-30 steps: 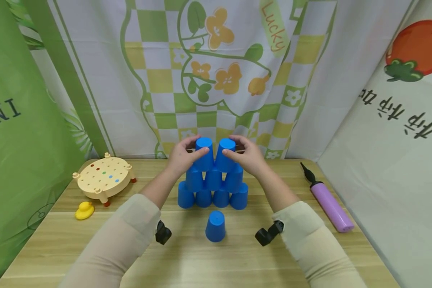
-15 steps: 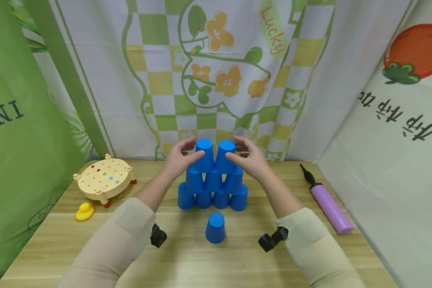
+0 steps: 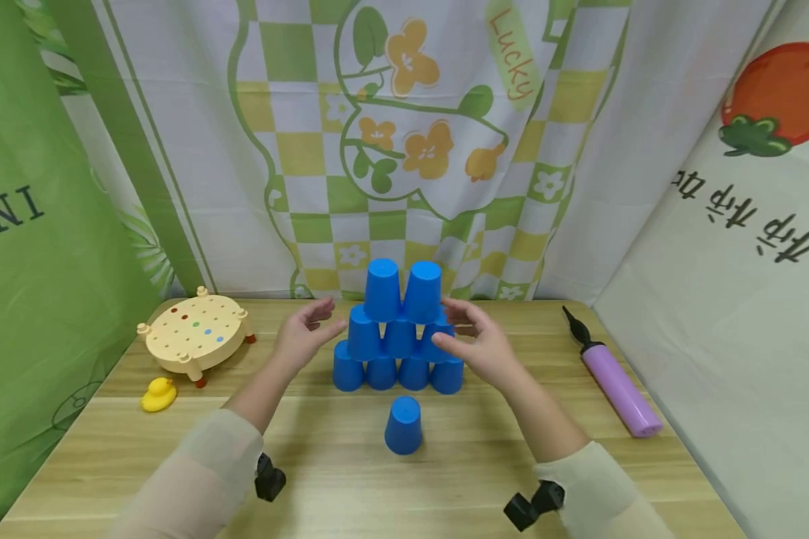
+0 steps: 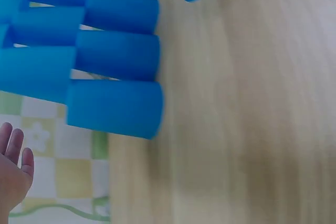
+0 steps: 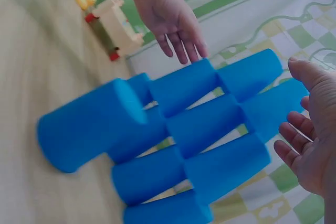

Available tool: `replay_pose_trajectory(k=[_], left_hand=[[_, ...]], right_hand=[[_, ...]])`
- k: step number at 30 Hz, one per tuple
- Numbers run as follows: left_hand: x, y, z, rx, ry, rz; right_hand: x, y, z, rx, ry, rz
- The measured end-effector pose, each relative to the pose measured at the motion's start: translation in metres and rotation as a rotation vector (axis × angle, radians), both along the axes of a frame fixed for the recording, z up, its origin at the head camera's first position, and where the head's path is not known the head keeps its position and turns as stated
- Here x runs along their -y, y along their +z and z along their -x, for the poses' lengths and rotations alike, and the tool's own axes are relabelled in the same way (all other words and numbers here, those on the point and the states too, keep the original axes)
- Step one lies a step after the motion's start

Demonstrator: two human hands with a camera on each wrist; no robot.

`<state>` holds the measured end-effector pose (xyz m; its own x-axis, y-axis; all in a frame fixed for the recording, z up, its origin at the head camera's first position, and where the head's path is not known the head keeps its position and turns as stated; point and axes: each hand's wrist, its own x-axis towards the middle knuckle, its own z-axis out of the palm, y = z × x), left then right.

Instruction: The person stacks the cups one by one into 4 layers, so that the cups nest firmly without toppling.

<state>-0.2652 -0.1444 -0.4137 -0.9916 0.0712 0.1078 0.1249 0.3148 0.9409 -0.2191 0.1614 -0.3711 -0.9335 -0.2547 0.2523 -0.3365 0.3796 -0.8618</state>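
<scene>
Blue cups stand upside down in a stepped stack: several in the bottom row [image 3: 380, 372], three in the middle row [image 3: 399, 337], two top cups [image 3: 383, 290] side by side. In front of the stack, a single blue cup [image 3: 403, 425] stands alone on the table. My left hand [image 3: 303, 337] is left of the stack, apart from it, its fingers loosely bent around nothing. To the right, my right hand [image 3: 480, 346] is beside the middle row and partly covers its right cup; it holds nothing. Both hands also show in the right wrist view, the right hand [image 5: 317, 127] near the cups.
On the wooden table [image 3: 350, 494], a cream pegged toy board [image 3: 195, 333] and a yellow rubber duck [image 3: 158, 394] are at the left. A purple hand pump [image 3: 620, 389] lies at the right. A patterned curtain [image 3: 404, 150] hangs behind the stack.
Both hands have let go of the two top cups and moved down and outward, the left hand farther to the left. The cups have stayed in place.
</scene>
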Motion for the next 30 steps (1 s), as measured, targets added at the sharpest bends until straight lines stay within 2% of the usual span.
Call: replay_pose_trajectory(k=[6, 11, 15, 20, 25, 30], left_hand=[[0.005, -0.027, 0.000, 0.053, -0.024, 0.034], [0.006, -0.042, -0.002, 0.077, -0.069, 0.047], [0.006, -0.049, -0.003, 0.105, -0.095, 0.075], [0.007, -0.054, -0.003, 0.105, -0.103, 0.086], [0.009, -0.059, -0.002, 0.097, -0.108, 0.099], [0.009, -0.062, -0.002, 0.118, -0.106, 0.120]], right_hand=[[0.006, -0.029, -0.017, 0.055, 0.035, -0.004], [0.011, -0.049, -0.029, 0.119, 0.042, -0.020], [0.015, -0.063, -0.035, 0.190, 0.047, -0.036], [0.018, -0.080, -0.039, 0.259, 0.072, -0.054], [0.021, -0.092, -0.040, 0.257, 0.103, -0.083], [0.023, -0.099, -0.040, 0.276, 0.127, -0.096]])
